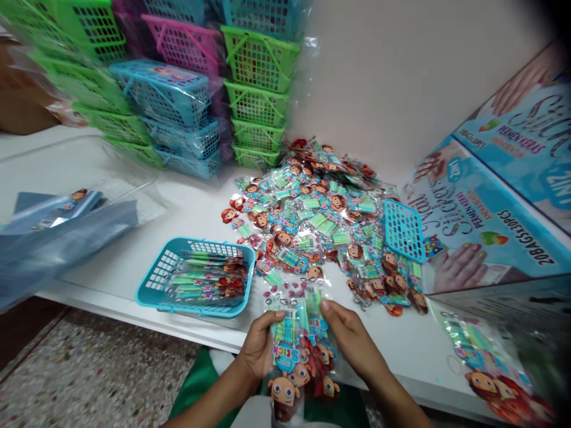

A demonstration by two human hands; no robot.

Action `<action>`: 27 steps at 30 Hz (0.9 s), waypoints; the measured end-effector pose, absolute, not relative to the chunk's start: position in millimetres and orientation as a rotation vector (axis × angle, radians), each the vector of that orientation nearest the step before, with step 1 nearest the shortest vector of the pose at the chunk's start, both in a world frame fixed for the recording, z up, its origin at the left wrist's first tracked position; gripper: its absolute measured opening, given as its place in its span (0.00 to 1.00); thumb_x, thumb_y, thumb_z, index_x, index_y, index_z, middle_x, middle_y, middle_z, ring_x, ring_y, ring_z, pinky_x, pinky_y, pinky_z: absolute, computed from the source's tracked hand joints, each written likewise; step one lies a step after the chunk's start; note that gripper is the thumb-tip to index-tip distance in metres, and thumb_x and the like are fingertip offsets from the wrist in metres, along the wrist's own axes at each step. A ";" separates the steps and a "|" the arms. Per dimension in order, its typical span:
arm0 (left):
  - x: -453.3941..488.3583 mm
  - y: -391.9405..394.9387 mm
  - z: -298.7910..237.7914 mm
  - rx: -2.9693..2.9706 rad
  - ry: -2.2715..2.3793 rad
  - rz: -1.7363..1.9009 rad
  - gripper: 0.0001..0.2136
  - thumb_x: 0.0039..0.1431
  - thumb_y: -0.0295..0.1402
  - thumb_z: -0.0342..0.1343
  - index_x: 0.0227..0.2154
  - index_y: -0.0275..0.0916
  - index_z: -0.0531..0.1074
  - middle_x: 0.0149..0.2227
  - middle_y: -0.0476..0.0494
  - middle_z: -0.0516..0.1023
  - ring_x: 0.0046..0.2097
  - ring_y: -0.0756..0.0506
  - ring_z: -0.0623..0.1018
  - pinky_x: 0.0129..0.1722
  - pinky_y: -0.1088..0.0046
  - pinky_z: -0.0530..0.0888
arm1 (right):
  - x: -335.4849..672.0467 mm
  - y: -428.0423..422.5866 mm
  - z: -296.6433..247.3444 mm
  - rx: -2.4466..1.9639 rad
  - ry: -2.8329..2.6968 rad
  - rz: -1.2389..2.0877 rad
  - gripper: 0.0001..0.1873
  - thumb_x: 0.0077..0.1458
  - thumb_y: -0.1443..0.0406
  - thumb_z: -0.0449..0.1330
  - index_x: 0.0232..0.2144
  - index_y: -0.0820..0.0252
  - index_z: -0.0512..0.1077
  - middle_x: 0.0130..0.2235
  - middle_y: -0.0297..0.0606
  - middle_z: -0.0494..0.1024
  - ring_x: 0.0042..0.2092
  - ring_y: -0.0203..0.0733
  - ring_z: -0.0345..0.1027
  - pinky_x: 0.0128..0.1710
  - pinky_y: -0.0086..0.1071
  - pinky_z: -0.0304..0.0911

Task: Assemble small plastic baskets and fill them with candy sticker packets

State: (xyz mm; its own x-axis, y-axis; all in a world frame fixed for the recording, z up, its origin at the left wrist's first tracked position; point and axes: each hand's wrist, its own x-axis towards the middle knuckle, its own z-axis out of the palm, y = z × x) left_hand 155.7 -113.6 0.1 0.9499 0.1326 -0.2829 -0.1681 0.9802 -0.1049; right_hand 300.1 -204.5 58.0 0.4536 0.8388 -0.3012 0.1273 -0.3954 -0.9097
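Note:
My left hand (259, 345) is closed on several clear candy-stick packets (285, 351), its thumb pressed over the front one. These packets have green sticks and printed cartoon heads, fanned out above my lap at the table's front edge. At the other side of the bunch, my right hand (348, 336) pinches more of the packets (319, 333) with its thumb on top. Left of my hands stands a blue plastic basket (151, 279) with a row of similar packets (212, 276) inside. Just beyond my hands spreads a large loose pile of packets (307, 220).
Stacked green (261, 56), pink and blue baskets in clear wrap rise at the back left. A blue basket lid (404, 230) leans over the pile's right side, by printed cartons (482, 226). Plastic bags (84, 238) lie left; a bagged bundle of packets (491, 362) is front right.

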 end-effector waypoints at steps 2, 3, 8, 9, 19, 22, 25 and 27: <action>156.6 -114.5 -1.5 -0.134 0.269 0.136 0.21 0.55 0.32 0.48 0.50 0.26 0.68 0.41 0.32 0.79 0.47 0.36 0.76 0.54 0.55 0.63 | 298.3 -205.1 65.5 -1.860 -0.946 1.006 0.20 0.59 0.49 0.48 0.29 0.58 0.66 0.30 0.33 0.68 0.35 0.41 0.60 0.36 0.29 0.56; 156.8 -114.7 -2.4 -0.135 0.265 0.133 0.21 0.55 0.32 0.48 0.50 0.26 0.68 0.41 0.31 0.79 0.47 0.36 0.76 0.54 0.55 0.63 | 298.1 -205.1 67.3 -1.874 -0.978 1.010 0.19 0.59 0.50 0.47 0.29 0.57 0.65 0.29 0.32 0.67 0.35 0.40 0.60 0.36 0.29 0.56; 155.7 -114.1 -5.0 -0.115 0.303 0.175 0.21 0.55 0.33 0.48 0.49 0.26 0.68 0.39 0.32 0.79 0.46 0.36 0.77 0.53 0.57 0.63 | 304.5 -204.4 59.2 -1.921 -0.917 0.960 0.21 0.59 0.49 0.47 0.23 0.57 0.56 0.25 0.29 0.57 0.30 0.36 0.52 0.29 0.27 0.51; 155.4 -113.7 -5.2 -0.111 0.318 0.183 0.21 0.55 0.33 0.48 0.49 0.26 0.69 0.39 0.33 0.79 0.46 0.36 0.77 0.53 0.57 0.64 | 306.4 -204.2 56.6 -1.930 -0.904 0.939 0.21 0.59 0.50 0.47 0.23 0.57 0.55 0.24 0.29 0.55 0.29 0.36 0.50 0.28 0.27 0.49; 157.3 -114.8 -1.9 -0.141 0.254 0.146 0.22 0.54 0.34 0.47 0.51 0.27 0.68 0.41 0.32 0.79 0.47 0.36 0.76 0.53 0.56 0.63 | 306.0 -201.8 54.2 -1.822 -0.923 1.096 0.19 0.59 0.51 0.49 0.27 0.59 0.63 0.27 0.30 0.59 0.32 0.36 0.53 0.32 0.28 0.52; 157.1 -115.7 -2.4 -0.147 0.234 0.137 0.23 0.54 0.34 0.47 0.52 0.27 0.67 0.42 0.32 0.78 0.47 0.35 0.76 0.54 0.55 0.62 | 304.9 -201.3 52.4 -1.765 -0.888 1.126 0.19 0.59 0.51 0.50 0.26 0.60 0.64 0.26 0.29 0.59 0.31 0.35 0.52 0.30 0.27 0.51; 156.4 -115.7 -0.6 -0.137 0.239 0.135 0.24 0.54 0.34 0.48 0.52 0.27 0.66 0.42 0.31 0.78 0.48 0.35 0.76 0.53 0.54 0.62 | 305.8 -201.9 49.7 -1.752 -0.863 1.108 0.20 0.58 0.52 0.51 0.24 0.60 0.63 0.25 0.29 0.58 0.29 0.34 0.51 0.29 0.27 0.50; 155.7 -115.7 3.8 -0.122 0.261 0.122 0.23 0.54 0.35 0.48 0.52 0.27 0.67 0.41 0.31 0.78 0.47 0.35 0.76 0.53 0.55 0.63 | 305.7 -203.1 48.1 -1.754 -0.846 1.092 0.20 0.58 0.52 0.52 0.24 0.60 0.63 0.24 0.29 0.59 0.29 0.34 0.51 0.28 0.27 0.51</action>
